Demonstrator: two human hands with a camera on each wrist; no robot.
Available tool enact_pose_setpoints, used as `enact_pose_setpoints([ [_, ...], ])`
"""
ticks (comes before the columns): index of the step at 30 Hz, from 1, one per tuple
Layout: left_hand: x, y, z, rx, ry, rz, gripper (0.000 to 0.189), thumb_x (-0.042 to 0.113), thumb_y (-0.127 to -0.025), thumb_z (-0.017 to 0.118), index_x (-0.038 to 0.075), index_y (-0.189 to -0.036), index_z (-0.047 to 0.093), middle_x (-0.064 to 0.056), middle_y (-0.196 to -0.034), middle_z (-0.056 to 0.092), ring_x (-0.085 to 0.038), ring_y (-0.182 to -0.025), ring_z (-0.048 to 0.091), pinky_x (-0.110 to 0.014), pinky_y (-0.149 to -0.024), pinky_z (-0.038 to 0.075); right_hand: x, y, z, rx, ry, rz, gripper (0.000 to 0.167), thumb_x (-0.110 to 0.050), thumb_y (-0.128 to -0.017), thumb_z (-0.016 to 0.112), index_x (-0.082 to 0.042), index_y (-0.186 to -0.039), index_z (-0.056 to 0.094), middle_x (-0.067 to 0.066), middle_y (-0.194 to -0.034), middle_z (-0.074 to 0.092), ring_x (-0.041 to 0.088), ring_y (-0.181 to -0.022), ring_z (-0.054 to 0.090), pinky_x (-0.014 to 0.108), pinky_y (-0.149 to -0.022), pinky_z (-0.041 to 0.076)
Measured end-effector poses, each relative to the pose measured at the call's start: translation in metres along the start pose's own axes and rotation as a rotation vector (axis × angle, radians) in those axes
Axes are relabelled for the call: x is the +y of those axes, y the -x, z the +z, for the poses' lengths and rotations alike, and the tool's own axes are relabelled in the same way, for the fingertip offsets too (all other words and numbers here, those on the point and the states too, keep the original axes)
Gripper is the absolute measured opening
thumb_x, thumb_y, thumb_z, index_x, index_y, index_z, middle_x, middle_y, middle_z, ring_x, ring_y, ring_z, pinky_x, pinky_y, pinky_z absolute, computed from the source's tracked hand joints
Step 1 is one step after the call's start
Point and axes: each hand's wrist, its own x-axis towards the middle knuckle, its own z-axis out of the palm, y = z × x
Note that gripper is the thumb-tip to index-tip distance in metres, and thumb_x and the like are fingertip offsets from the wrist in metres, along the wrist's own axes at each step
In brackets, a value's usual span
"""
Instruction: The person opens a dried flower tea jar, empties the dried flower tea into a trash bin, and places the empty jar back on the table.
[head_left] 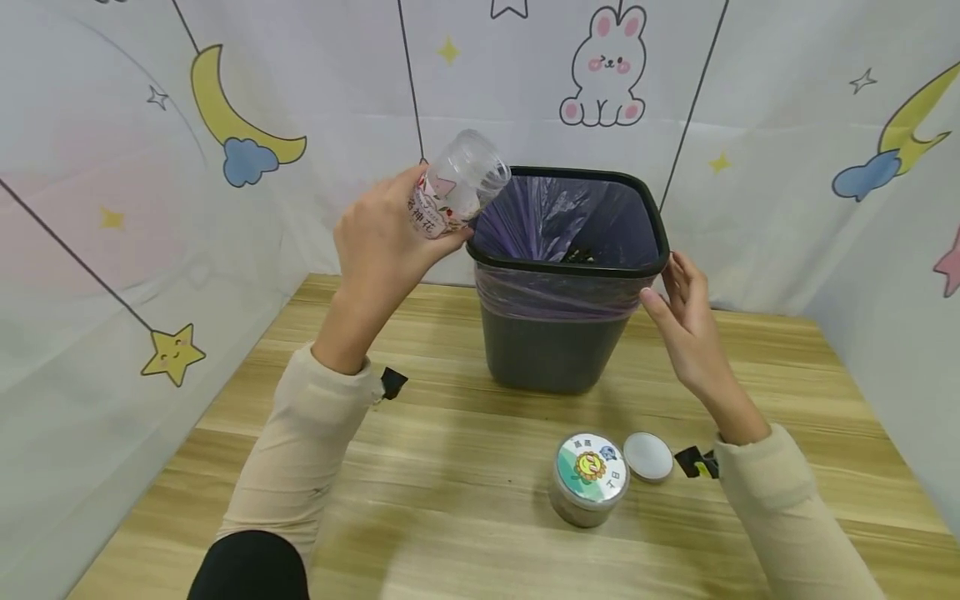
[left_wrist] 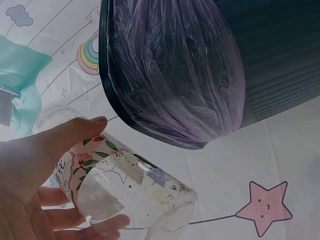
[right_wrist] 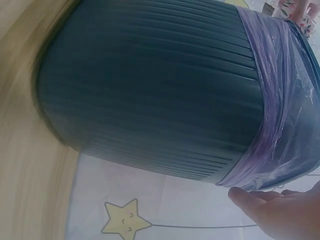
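My left hand [head_left: 386,237] grips a clear plastic jar [head_left: 468,179] with a flowery label, its fingers wrapped round the labelled part. The jar is tilted beside the left rim of the trash bin [head_left: 551,350]. Small dark specks cling to the wall of the jar [left_wrist: 145,185] in the left wrist view. A purple bag [head_left: 517,221] lines the dark bin and folds over its rim, with some dark bits deep inside. At the bin's right corner, my right hand [head_left: 686,321] holds it just under the rim, thumb in front and fingers at the side.
A round tin [head_left: 588,483] with a sunflower picture on top stands on the wooden table [head_left: 450,467] in front of the bin. Beside it lies a small white round lid [head_left: 648,457]. White cloth walls with cartoon prints enclose the table at the back and sides.
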Motion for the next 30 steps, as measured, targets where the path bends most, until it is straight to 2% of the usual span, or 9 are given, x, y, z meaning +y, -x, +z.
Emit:
enact_pose_setpoints([
  [6,-0.009,0.009,-0.002,0.029,0.062,-0.01,0.074,0.049,-0.07,0.088,0.01,-0.128,0.064,-0.008,-0.109,0.071,-0.028,-0.088,0.066,-0.045,-0.066,0.052,0.003,0.009,-0.003,0.003,0.032,0.025,0.069,-0.025,-0.105,0.049,-0.006,-0.158,0.01,0.016,-0.163,0.015,0.028,-0.15,0.015,0.034,-0.117,0.024],
  [12,-0.02,0.021,-0.001,0.022,0.171,0.002,0.067,0.045,-0.071,0.086,0.007,-0.121,0.064,-0.01,-0.105,0.071,-0.028,-0.087,0.066,-0.045,-0.069,0.052,0.007,0.018,-0.008,-0.014,0.046,0.029,0.065,-0.021,-0.105,0.049,-0.001,-0.156,0.015,0.022,-0.159,0.023,0.036,-0.147,0.022,0.017,-0.109,0.031],
  [16,-0.026,0.031,-0.002,-0.035,0.253,-0.015,0.064,0.04,-0.073,0.086,0.003,-0.119,0.061,-0.013,-0.105,0.07,-0.028,-0.09,0.066,-0.045,-0.073,0.054,0.011,0.026,-0.011,-0.042,0.048,0.046,0.064,-0.019,-0.105,0.049,0.002,-0.155,0.015,0.027,-0.156,0.027,0.042,-0.145,0.025,0.01,-0.103,0.034],
  [23,-0.036,0.056,-0.002,-0.169,0.37,-0.052,0.068,0.036,-0.074,0.087,0.002,-0.124,0.055,-0.013,-0.107,0.068,-0.026,-0.09,0.066,-0.043,-0.071,0.057,0.017,0.039,-0.015,-0.116,0.068,0.081,0.065,-0.02,-0.106,0.049,0.003,-0.156,0.014,0.029,-0.153,0.03,0.046,-0.141,0.029,0.006,-0.096,0.036],
  [30,-0.046,0.081,-0.002,-0.333,0.434,-0.123,0.07,0.034,-0.076,0.087,0.005,-0.129,0.052,-0.013,-0.115,0.065,-0.029,-0.098,0.066,-0.047,-0.083,0.056,0.021,0.048,-0.018,-0.153,0.062,0.111,0.064,-0.018,-0.105,0.05,0.001,-0.156,0.015,0.031,-0.149,0.036,0.047,-0.136,0.037,0.007,-0.093,0.039],
])
